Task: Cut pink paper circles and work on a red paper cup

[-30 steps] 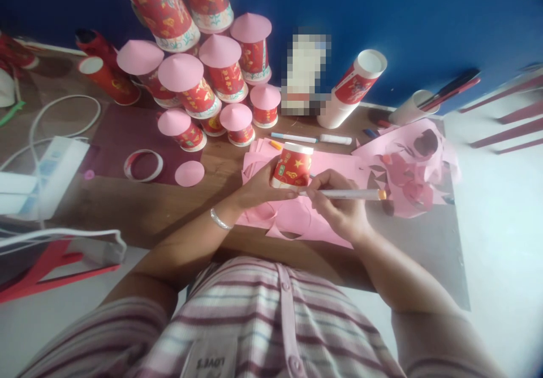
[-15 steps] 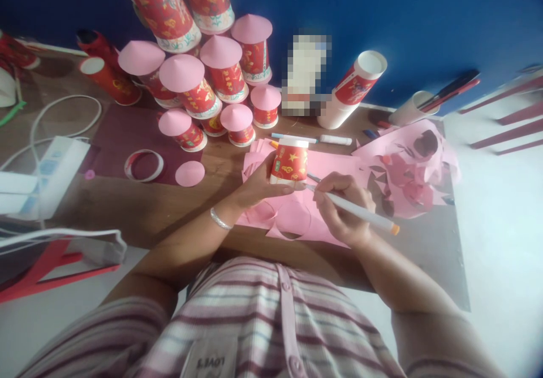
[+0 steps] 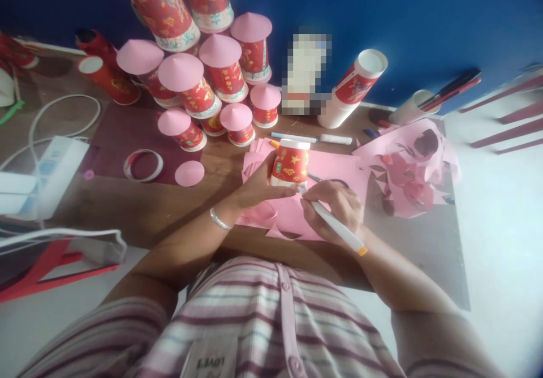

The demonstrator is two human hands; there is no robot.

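My left hand is closed around a short red paper cup with gold patterns and white bands at top and bottom. In my right hand is a white marker pen with an orange end, its tip at the cup's lower white band. Whether the tip touches the band I cannot tell. Beneath both hands lie pink paper sheets with round cut-outs. Scissors lie on them, partly hidden behind my right hand. A light-blue marker and a white cap-like piece rest just beyond the cup.
Several red cups with pink cone roofs stand at the back left. A tall cup stack and a pen holder stand at the back right. Pink scraps lie right; a tape roll and a white power strip lie left.
My right hand has moved left and slightly down, bringing the marker tip to the cup's lower band and tilting the pen more steeply. The left hand and cup have barely moved.
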